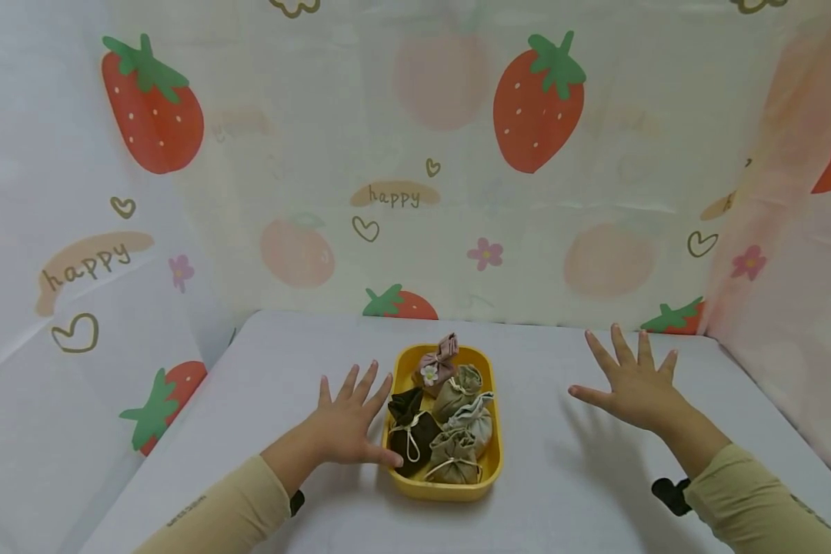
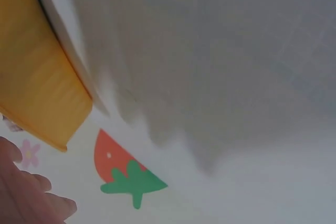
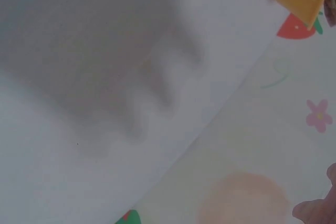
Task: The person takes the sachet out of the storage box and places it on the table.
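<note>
The left hand (image 1: pixel 342 427) lies with its fingers (image 1: pixel 367 383) spread apart, thumb touching the near left rim of the yellow tray (image 1: pixel 493 462) on the white tabletop (image 1: pixel 263 369). The tray holds several small drawstring pouches: a dark brown pouch (image 1: pixel 410 431) on the left, beige pouches (image 1: pixel 457 454) on the right, and a pink pouch (image 1: pixel 438 363) at the far end. To the right, well apart from the tray, the right hand (image 1: pixel 633 388) hovers with fingers splayed, holding nothing.
</note>
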### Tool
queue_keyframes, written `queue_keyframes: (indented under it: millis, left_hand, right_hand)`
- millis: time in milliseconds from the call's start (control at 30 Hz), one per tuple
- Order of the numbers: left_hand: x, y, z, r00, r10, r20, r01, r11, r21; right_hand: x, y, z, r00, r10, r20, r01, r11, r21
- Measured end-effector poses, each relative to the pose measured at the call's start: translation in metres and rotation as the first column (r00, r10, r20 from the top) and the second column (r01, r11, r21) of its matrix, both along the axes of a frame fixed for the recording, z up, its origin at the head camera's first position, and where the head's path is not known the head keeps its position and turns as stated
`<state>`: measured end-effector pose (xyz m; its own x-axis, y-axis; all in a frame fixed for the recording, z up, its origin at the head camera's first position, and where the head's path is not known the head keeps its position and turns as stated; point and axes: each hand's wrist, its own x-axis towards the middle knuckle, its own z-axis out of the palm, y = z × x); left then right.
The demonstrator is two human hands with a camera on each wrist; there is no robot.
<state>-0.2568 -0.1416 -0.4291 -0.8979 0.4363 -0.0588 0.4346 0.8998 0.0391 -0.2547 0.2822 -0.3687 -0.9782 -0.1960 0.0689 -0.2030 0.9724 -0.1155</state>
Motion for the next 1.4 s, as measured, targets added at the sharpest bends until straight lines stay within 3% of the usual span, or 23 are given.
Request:
queue_keyframes:
  millis: [400, 900, 1400]
  left_hand:
    - [0.009, 0.011, 0.009, 0.998, -0.032, 0.054, 0.032, 0.999, -0.005]
    - [0.010, 0.016, -0.002, 0.993, -0.103, 0.066, 0.102, 0.995, 0.014]
    - [0.012, 0.018, 0.005, 0.991, -0.121, 0.061, 0.122, 0.992, -0.028]
  right_hand:
    - [-0.001, 0.001, -0.003, 1.000, 0.001, -0.008, -0.001, 1.000, 0.009]
    - [-0.001, -0.002, -0.003, 1.000, 0.006, -0.007, -0.006, 1.000, 0.009]
    - [-0.003, -0.003, -0.004, 1.000, 0.010, -0.014, -0.010, 1.000, 0.007]
